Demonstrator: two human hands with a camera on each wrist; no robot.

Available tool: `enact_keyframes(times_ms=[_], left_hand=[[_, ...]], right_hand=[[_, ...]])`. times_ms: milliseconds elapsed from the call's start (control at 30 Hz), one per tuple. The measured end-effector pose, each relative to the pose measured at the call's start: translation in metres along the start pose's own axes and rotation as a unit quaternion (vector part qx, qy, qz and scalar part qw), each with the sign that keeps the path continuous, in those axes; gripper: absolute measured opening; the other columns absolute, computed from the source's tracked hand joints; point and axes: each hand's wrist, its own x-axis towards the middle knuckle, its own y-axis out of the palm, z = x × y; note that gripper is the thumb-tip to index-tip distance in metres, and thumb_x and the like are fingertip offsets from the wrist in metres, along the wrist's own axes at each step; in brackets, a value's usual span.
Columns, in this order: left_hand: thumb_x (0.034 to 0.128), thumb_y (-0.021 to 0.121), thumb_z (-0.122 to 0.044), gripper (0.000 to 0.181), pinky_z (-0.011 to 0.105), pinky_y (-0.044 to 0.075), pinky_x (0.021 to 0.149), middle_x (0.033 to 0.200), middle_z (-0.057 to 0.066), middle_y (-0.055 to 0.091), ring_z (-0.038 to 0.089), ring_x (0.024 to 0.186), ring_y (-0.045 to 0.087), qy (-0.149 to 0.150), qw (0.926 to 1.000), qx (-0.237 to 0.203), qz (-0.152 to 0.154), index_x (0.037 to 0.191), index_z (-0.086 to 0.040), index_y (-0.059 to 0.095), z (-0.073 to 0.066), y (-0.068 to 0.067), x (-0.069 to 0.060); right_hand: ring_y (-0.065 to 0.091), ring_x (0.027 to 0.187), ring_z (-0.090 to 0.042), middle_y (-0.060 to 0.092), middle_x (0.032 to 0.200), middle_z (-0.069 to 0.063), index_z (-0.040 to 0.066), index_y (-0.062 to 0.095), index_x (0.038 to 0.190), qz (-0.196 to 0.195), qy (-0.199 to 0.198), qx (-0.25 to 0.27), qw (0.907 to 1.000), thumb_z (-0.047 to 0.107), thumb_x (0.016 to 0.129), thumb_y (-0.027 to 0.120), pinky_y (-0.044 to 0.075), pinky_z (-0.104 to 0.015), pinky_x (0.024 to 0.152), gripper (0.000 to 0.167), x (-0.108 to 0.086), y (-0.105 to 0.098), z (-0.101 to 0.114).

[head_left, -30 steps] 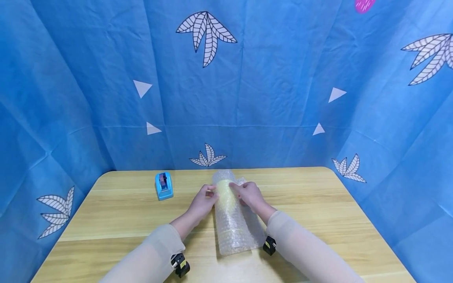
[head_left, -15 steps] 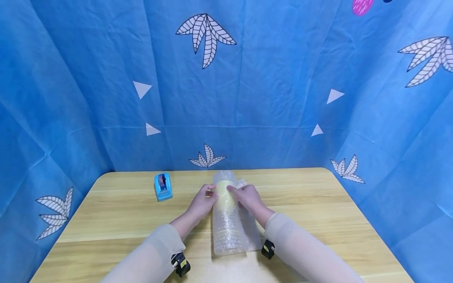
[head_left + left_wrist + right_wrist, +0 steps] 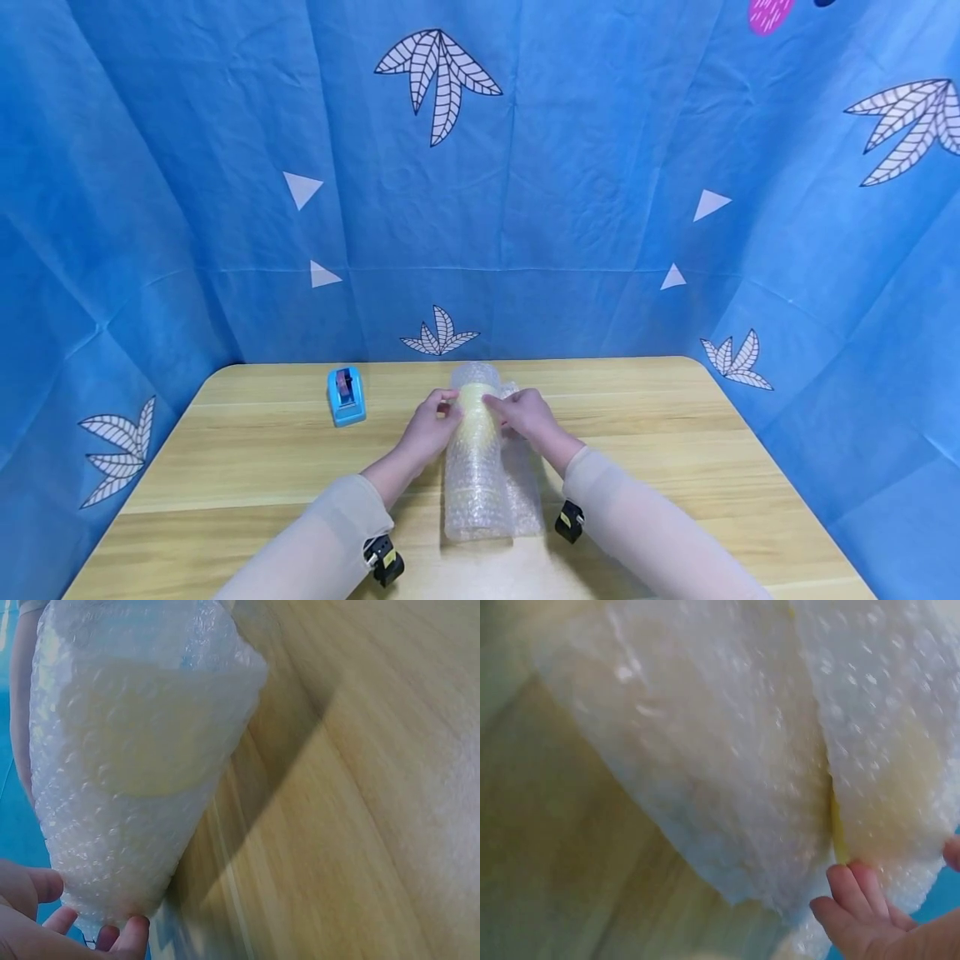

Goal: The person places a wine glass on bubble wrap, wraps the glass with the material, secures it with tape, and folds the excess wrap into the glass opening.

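Observation:
A roll of clear bubble wrap lies lengthwise on the table, with something yellow showing through its layers. What the yellow thing is cannot be made out. My left hand holds the roll's left side near its far end; fingertips touch the wrap in the left wrist view. On the other side, my right hand has its thumb on top of the roll and its fingers at the right edge. A loose flap of the bubble wrap spreads out flat beside the roll. A yellow edge peeks out near the right fingers.
A blue tape dispenser stands on the wooden table, left of the roll and toward the back. Blue patterned curtain hangs behind the table and along both sides.
The near end of the bubble wrap roll has swung to the left, and the loose flap on its right looks narrower. Both hands stay at the far end, nearly in place.

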Motion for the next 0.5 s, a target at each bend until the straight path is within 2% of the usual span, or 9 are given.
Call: enact_keyframes(times_ms=[100,300,500], left_hand=[[0.1011,0.054,-0.012,0.039,0.035,0.058,0.081,0.126,0.020,0.055,0.033,0.108,0.059,-0.004,1.0000,0.004,0.002,0.139,-0.005,0.052,0.0005,0.0025,0.0006],[0.1016,0.048,-0.006,0.040,0.034,0.056,0.078,0.131,0.022,0.051,0.034,0.109,0.059,0.006,1.0000,0.000,0.004,0.142,-0.006,0.052,-0.0001,0.0053,0.0007],[0.1003,0.049,-0.001,0.043,0.036,0.057,0.083,0.129,0.023,0.047,0.037,0.113,0.058,0.012,0.9999,-0.006,0.007,0.143,-0.005,0.049,0.0013,0.0080,0.0006]], right_hand=[[0.069,0.075,-0.025,0.068,0.085,-0.013,-0.006,0.070,0.095,0.018,0.007,0.019,0.9996,0.035,0.092,0.071,0.060,-0.043,0.080,0.041,0.0030,-0.0029,-0.0013],[0.065,0.068,-0.019,0.066,0.080,-0.011,-0.009,0.066,0.102,0.046,0.029,0.061,0.9966,0.030,0.093,0.069,0.060,-0.041,0.080,0.040,0.0056,-0.0071,-0.0055],[0.060,0.063,-0.017,0.061,0.072,-0.007,-0.003,0.065,0.094,0.063,0.035,0.100,0.9924,0.028,0.094,0.066,0.060,-0.040,0.076,0.030,0.0073,-0.0081,-0.0083]])
